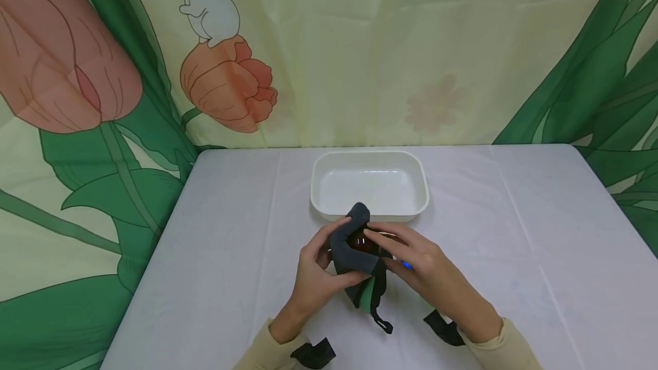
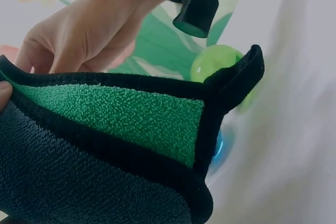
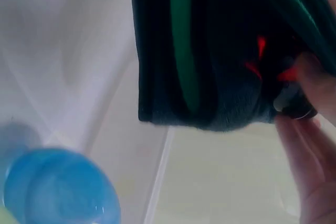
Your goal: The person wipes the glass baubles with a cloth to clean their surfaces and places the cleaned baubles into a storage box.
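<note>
Gripping the fold of a dark cloth, the left hand has its thumb on the near edge and its fingers on the far side, clamped on the fabric. The right hand comes in from the other side, its thumb and fingers pinching a dark, glossy object with red on it, which sits in the hollow of the fold; its full shape is hidden by cloth and fingers. The cloth is held up above the table, grey-blue on one face and green on the other, with black edging and a black loop hanging from its near corner. Just below the right hand, a bit of blue shows in the head view; the right wrist view reveals it as a blue ball. Near it is a green ball, partly behind the loop in the left wrist view. Black wrist pieces sit by the pale sleeves. Beyond the hands stands a white basin, and behind the table hangs a backdrop printed with tulips and leaves
</note>
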The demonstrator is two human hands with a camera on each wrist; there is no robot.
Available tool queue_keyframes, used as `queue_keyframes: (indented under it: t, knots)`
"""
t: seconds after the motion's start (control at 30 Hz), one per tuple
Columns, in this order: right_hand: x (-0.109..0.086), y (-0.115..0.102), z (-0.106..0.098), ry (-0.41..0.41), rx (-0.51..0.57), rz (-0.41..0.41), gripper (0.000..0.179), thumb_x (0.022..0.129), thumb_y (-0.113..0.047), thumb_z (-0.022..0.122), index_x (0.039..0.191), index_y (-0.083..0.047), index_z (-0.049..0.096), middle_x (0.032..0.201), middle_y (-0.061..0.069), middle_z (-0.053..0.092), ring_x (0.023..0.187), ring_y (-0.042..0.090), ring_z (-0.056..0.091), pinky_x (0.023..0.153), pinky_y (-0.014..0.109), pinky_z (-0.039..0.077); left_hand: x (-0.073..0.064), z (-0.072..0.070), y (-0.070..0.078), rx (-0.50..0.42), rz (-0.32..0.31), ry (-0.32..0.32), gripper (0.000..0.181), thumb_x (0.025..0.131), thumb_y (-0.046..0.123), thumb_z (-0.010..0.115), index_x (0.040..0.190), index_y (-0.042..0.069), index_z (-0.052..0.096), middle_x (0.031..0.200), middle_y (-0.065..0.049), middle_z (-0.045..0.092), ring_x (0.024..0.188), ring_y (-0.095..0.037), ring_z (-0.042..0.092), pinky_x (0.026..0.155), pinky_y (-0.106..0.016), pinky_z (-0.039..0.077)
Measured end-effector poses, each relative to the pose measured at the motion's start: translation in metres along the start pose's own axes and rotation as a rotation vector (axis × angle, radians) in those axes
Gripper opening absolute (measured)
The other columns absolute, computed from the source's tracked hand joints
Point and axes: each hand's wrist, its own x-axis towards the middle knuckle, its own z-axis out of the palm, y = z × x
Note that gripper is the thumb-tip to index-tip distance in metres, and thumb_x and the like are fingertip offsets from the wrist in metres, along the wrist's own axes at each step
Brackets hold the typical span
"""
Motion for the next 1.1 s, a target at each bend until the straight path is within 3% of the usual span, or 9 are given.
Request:
queue_keyframes:
  t: [0.13, 0.23, 0.33, 0.43, 0.67, 0.83, 0.93, 1.03, 1.1]
  knots:
    - [-0.0015, -0.0022, 0.0011, 0.008, 0.029, 0.116, 0.074, 0.072, 0.006, 0.083, 0.14, -0.008, 0.056, 0.13, 0.009, 0.062, 0.093, 0.016, 0.065, 0.075, 0.01, 0.05, 0.0011, -0.0002, 0.0018, -0.006, -0.001, -0.006, 0.079, 0.072, -0.012, 0.081, 0.142, 0.001, 0.047, 0.14, -0.021, 0.053, 0.118, -0.021, 0.062, 0.095, -0.03, 0.055]
    - [-0.0027, -0.0028, 0.0016, -0.01, 0.065, 0.18, 0.071, 0.077, 0.004, 0.08, 0.141, -0.009, 0.054, 0.131, 0.007, 0.062, 0.091, 0.014, 0.067, 0.074, 0.018, 0.056, 0.0016, -0.0004, 0.002, -0.016, -0.007, -0.011, 0.08, 0.071, -0.012, 0.082, 0.142, 0.002, 0.047, 0.14, -0.021, 0.053, 0.118, -0.022, 0.062, 0.095, -0.03, 0.055]
    - [-0.0031, -0.0028, 0.0017, -0.033, 0.088, 0.203, 0.069, 0.08, 0.003, 0.078, 0.142, -0.01, 0.053, 0.132, 0.005, 0.061, 0.102, 0.018, 0.07, 0.077, 0.027, 0.059, 0.0015, -0.001, 0.0014, -0.026, -0.012, -0.003, 0.08, 0.071, -0.011, 0.083, 0.141, 0.002, 0.048, 0.137, -0.021, 0.055, 0.117, -0.022, 0.062, 0.093, -0.03, 0.055]
    - [-0.0019, -0.0034, 0.0013, -0.046, 0.078, 0.2, 0.07, 0.079, 0.003, 0.079, 0.143, -0.011, 0.053, 0.132, 0.003, 0.061, 0.106, 0.019, 0.068, 0.08, 0.028, 0.059, 0.0012, -0.0023, 0.0001, -0.043, -0.007, 0.013, 0.079, 0.07, -0.013, 0.082, 0.14, 0.001, 0.049, 0.133, -0.023, 0.057, 0.116, -0.021, 0.063, 0.093, -0.031, 0.055]
    - [0.0038, -0.0068, 0.0007, -0.005, -0.031, 0.14, 0.079, 0.07, 0.003, 0.086, 0.141, -0.012, 0.055, 0.14, 0.006, 0.055, 0.122, 0.024, 0.06, 0.102, 0.012, 0.041, 0.0036, -0.0048, 0.0007, -0.092, -0.03, 0.02, 0.077, 0.071, -0.015, 0.08, 0.139, 0.001, 0.049, 0.13, -0.025, 0.06, 0.114, -0.02, 0.064, 0.093, -0.03, 0.056]
    - [0.002, -0.0048, 0.0016, -0.013, 0.015, 0.053, 0.045, 0.095, -0.026, 0.064, 0.137, -0.011, 0.06, 0.141, 0.009, 0.054, 0.127, 0.025, 0.055, 0.104, 0.014, 0.041, 0.004, -0.0046, 0.0003, -0.104, -0.033, 0.002, 0.077, 0.072, -0.014, 0.08, 0.14, 0.001, 0.048, 0.129, -0.026, 0.06, 0.114, -0.02, 0.065, 0.091, -0.029, 0.056]
    - [0.0018, -0.0036, 0.0025, -0.004, 0.021, 0.034, 0.049, 0.1, -0.04, 0.046, 0.136, -0.01, 0.061, 0.14, 0.009, 0.055, 0.126, 0.024, 0.055, 0.103, 0.013, 0.042, 0.0038, -0.0048, 0.0003, -0.107, -0.045, -0.005, 0.077, 0.073, -0.013, 0.08, 0.141, 0.002, 0.048, 0.13, -0.025, 0.059, 0.115, -0.021, 0.064, 0.09, -0.029, 0.056]
    - [0.0019, -0.0035, 0.0034, 0.008, 0.025, 0.035, 0.047, 0.099, -0.037, 0.049, 0.136, -0.009, 0.06, 0.14, 0.009, 0.055, 0.125, 0.024, 0.056, 0.102, 0.012, 0.042, 0.0037, -0.0051, 0.0006, -0.108, -0.068, -0.017, 0.077, 0.074, -0.011, 0.08, 0.142, 0.005, 0.048, 0.134, -0.022, 0.057, 0.116, -0.022, 0.063, 0.091, -0.029, 0.055]
    - [0.0017, -0.0034, 0.0042, 0.013, 0.025, 0.042, 0.045, 0.095, -0.025, 0.064, 0.136, -0.009, 0.06, 0.139, 0.009, 0.056, 0.124, 0.025, 0.057, 0.101, 0.012, 0.043, 0.0035, -0.0052, 0.001, -0.105, -0.085, -0.028, 0.077, 0.075, -0.01, 0.08, 0.143, 0.007, 0.047, 0.136, -0.019, 0.056, 0.118, -0.023, 0.062, 0.092, -0.03, 0.055]
